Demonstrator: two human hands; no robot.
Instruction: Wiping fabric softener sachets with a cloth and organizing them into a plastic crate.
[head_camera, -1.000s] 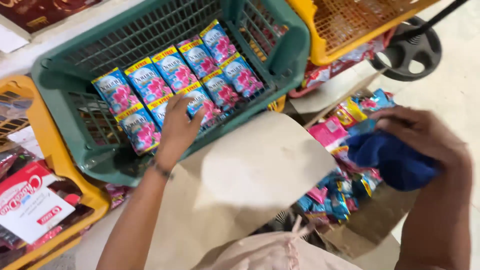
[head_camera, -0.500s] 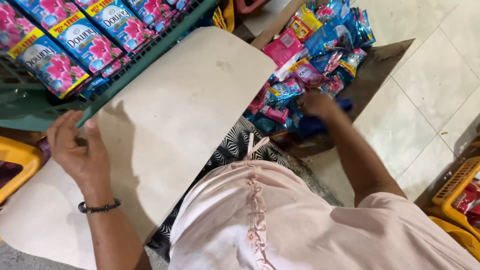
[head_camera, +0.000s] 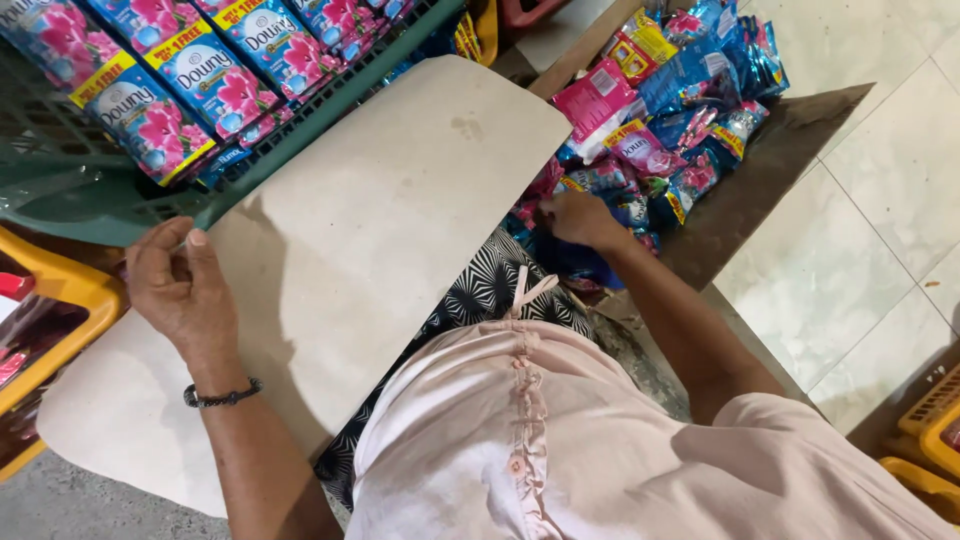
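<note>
— Left hand (head_camera: 178, 290)? 
— Curled loosely, resting on cardboard sheet (head_camera: 380, 220) beside green crate (head_camera: 90, 195). 
— Right hand (head_camera: 580, 218)? 
— Reached into sachet pile (head_camera: 670, 130); grip impossible to tell.

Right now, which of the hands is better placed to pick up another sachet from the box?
Right hand: it already touches the sachets in the box. The left hand rests by the green crate.

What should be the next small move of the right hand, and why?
Probably the right hand should close on a few sachets and lift them out. It already reaches down into the pile in the cardboard box, while the left hand rests by the edge of the green crate, where sachets lie in rows.
</note>
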